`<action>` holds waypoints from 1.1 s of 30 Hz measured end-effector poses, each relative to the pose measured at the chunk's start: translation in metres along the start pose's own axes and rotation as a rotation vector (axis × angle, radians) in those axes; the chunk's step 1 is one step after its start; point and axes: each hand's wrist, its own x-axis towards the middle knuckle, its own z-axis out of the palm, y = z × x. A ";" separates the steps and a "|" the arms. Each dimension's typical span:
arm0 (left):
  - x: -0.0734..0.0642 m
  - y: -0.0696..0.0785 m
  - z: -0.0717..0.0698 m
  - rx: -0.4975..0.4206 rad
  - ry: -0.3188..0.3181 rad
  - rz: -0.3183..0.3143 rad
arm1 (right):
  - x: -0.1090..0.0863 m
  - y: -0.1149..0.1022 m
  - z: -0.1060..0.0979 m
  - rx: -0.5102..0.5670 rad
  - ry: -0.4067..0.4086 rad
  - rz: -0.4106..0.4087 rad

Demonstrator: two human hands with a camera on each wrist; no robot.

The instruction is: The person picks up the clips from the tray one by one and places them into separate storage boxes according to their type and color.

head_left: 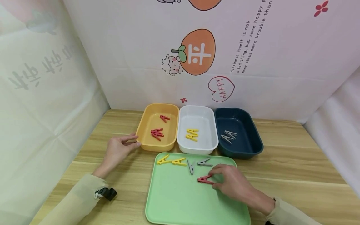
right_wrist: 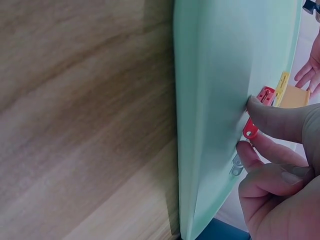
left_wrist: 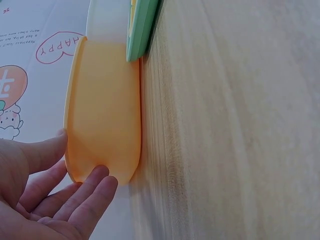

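Observation:
My right hand is low over the green tray, with thumb and fingers pinching the legs of a red clothespin. In the right wrist view the thumb lies along this red clothespin. Just behind it on the tray are grey clothespins and yellow clothespins. My left hand is at the left front corner of the orange bin, thumb and fingertips against its outside. In the left wrist view those fingers look loosely extended beside the bin.
Side by side behind the tray stand the orange bin with several red clothespins, a white bin with yellow ones, and a dark blue bin with grey ones. A printed cloth hangs close behind the bins.

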 end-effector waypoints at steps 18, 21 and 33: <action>-0.001 0.000 0.000 0.000 -0.009 -0.005 | -0.007 0.001 -0.006 0.133 0.006 0.077; -0.001 0.000 0.001 -0.006 -0.010 -0.011 | -0.008 0.001 -0.008 0.177 0.000 0.092; -0.001 0.000 0.000 -0.009 -0.002 -0.008 | -0.010 0.001 -0.017 0.320 -0.016 0.151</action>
